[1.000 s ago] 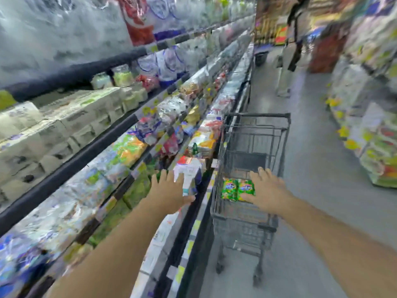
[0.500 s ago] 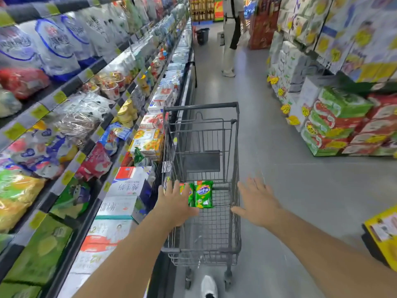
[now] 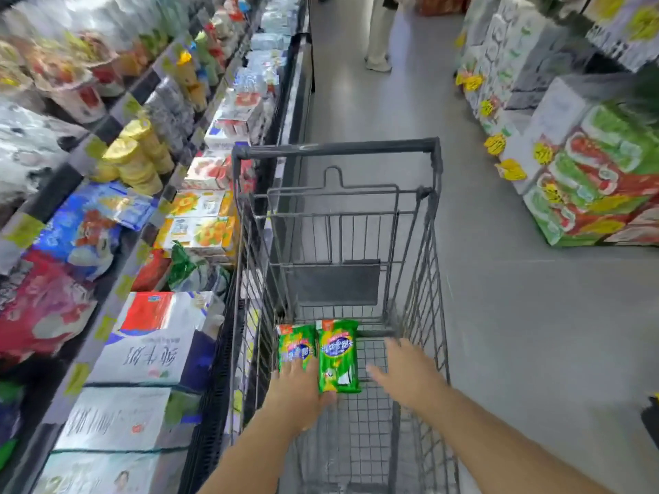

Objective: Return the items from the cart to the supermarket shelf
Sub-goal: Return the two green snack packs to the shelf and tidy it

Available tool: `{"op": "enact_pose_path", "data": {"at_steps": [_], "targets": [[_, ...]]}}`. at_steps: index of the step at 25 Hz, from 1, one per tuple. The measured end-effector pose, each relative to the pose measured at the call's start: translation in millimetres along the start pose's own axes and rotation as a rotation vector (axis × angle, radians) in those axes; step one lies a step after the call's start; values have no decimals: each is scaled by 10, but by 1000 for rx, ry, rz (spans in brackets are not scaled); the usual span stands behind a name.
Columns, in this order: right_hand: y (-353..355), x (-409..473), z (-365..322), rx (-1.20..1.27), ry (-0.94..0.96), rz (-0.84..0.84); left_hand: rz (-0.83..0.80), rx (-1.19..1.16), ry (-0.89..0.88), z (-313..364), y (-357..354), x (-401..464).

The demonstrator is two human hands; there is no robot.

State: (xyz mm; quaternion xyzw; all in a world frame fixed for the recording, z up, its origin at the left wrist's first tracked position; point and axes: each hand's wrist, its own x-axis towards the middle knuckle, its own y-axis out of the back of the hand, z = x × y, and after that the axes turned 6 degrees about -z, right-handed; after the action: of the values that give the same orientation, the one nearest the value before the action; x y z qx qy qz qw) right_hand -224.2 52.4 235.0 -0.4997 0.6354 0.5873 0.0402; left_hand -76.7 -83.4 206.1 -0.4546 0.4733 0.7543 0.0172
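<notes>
Green packets (image 3: pixel 338 356) lie in my cart (image 3: pixel 335 149); left hand (image 3: pixel 297 386) seems to grip one for shelving, right hand (image 3: pixel 410 376) spread, empty

Bright, even store lighting from overhead, with a soft sheen on the grey floor (image 3: pixel 499 315) and hardly any shadow. Shelf goods (image 3: pixel 89 226) at left smear into blocky blur; the right hand (image 3: pixel 410 376) is motion-blurred. Wide-angle bending shows at the edges
</notes>
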Motion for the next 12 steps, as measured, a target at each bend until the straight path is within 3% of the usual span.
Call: {"op": "enact_pose_path", "data": {"at_steps": [4, 12], "targets": [[-438, 1114, 90, 287, -127, -58, -15, -148, 94, -79, -379, 903], [-1586, 2395, 256, 332, -229, -140, 61, -462, 469, -284, -1278, 2173]]}}
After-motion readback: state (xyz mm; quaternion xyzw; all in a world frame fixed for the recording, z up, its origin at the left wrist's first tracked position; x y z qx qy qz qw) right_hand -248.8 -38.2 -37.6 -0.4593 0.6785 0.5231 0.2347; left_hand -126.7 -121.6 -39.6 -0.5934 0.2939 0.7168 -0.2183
